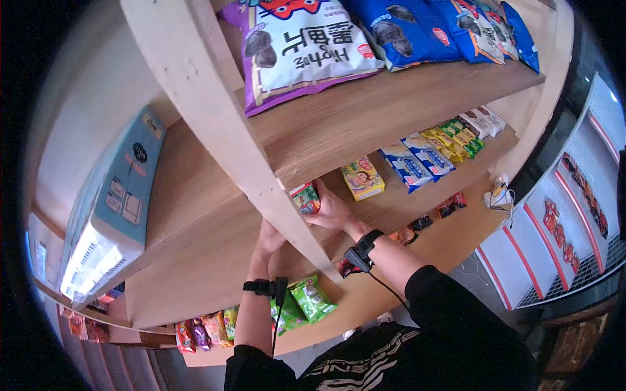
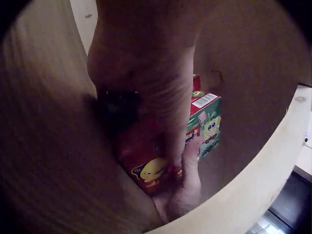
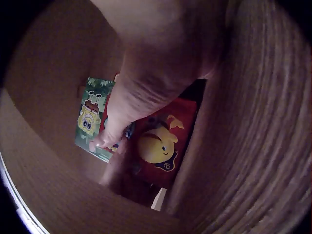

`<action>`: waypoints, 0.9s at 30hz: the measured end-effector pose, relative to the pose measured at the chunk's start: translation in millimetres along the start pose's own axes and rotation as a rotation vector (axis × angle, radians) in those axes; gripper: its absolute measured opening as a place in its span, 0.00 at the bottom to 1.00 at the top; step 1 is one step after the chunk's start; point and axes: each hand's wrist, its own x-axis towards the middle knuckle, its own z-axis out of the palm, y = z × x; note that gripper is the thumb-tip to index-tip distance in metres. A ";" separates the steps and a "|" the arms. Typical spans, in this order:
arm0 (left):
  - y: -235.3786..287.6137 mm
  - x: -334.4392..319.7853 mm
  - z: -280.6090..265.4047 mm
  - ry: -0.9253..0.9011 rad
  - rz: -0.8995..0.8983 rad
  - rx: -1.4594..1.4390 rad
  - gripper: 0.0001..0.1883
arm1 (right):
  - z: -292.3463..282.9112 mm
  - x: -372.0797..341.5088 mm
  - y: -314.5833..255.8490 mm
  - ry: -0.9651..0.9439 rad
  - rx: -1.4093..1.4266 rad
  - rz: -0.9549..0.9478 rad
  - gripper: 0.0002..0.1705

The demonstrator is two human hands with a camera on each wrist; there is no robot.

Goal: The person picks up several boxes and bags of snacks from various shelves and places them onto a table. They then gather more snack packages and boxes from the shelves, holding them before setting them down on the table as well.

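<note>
A small red and green box [image 1: 305, 198] is between both hands at the middle shelf, behind the upright post. My right hand [image 1: 331, 212] grips it from the right; my left hand [image 1: 272, 236], partly behind the post, holds it from the lower left. In the left wrist view, my left hand [image 2: 146, 68] lies over the box's red side [image 2: 146, 168], beside a green side [image 2: 210, 130] with a yellow cartoon figure. My right hand [image 3: 156, 68] has its thumb across the box [image 3: 161, 141] in the right wrist view. Whether it is one box or two touching, I cannot tell.
The pale wooden post [image 1: 218, 124] crosses before the shelves. A yellow box [image 1: 362, 178] and blue-white packets [image 1: 417, 163] stand right of the hands. Large chip bags [image 1: 300, 55] fill the shelf above; green bags [image 1: 313, 298] lie below. A big blue carton [image 1: 120, 202] stands left.
</note>
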 end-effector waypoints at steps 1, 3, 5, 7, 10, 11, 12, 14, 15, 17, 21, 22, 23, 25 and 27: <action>0.3 1.7 -2.2 -0.053 -0.011 0.067 0.33 | -2.9 -0.8 -4.3 -0.013 0.030 -0.006 0.66; -0.8 3.5 5.3 -0.003 0.103 0.105 0.19 | -1.7 0.6 -9.3 -0.006 0.008 -0.008 0.68; -1.8 4.4 4.2 -0.049 0.080 0.087 0.23 | -1.8 -4.1 -8.8 -0.029 0.087 0.057 0.68; 15.3 1.5 7.3 -0.088 0.062 0.074 0.27 | 0.5 -8.2 -5.0 -0.059 0.167 0.114 0.68; 41.9 -10.3 12.9 -0.052 -0.025 0.055 0.40 | 5.2 -13.7 9.0 -0.018 0.248 0.128 0.67; 37.0 -12.2 8.0 -0.103 -0.065 0.030 0.46 | 4.1 -17.8 12.4 -0.024 0.303 0.135 0.67; 32.4 -14.5 4.0 -0.156 -0.108 0.002 0.53 | 1.1 -22.2 8.2 -0.030 0.358 0.148 0.66; 21.5 -17.6 -3.8 -0.160 -0.080 0.018 0.57 | -5.2 -27.5 1.5 -0.066 0.359 0.148 0.65; 24.5 -19.9 -2.8 -0.169 -0.047 0.036 0.60 | -7.3 -27.2 0.1 -0.103 0.342 0.136 0.65; 29.6 -24.7 -1.9 -0.180 -0.111 -0.049 0.62 | -3.7 -26.0 8.6 -0.156 0.279 0.144 0.66; 47.6 -29.2 0.8 -0.220 -0.146 -0.098 0.63 | -6.8 -22.0 2.5 -0.268 0.233 0.138 0.64; 54.7 -31.4 2.5 -0.223 -0.133 -0.113 0.61 | -6.5 -22.2 0.8 -0.275 0.237 0.145 0.64; 56.3 -33.1 1.9 -0.178 -0.113 -0.066 0.59 | -7.0 -21.3 -1.6 -0.282 0.317 0.130 0.62; 61.5 -34.2 2.9 -0.172 -0.126 -0.107 0.58 | -8.3 -20.3 -15.3 -0.297 0.497 0.147 0.58; 67.1 -33.3 3.7 -0.169 -0.132 -0.146 0.58 | -4.3 -16.4 -13.3 -0.303 0.458 0.150 0.56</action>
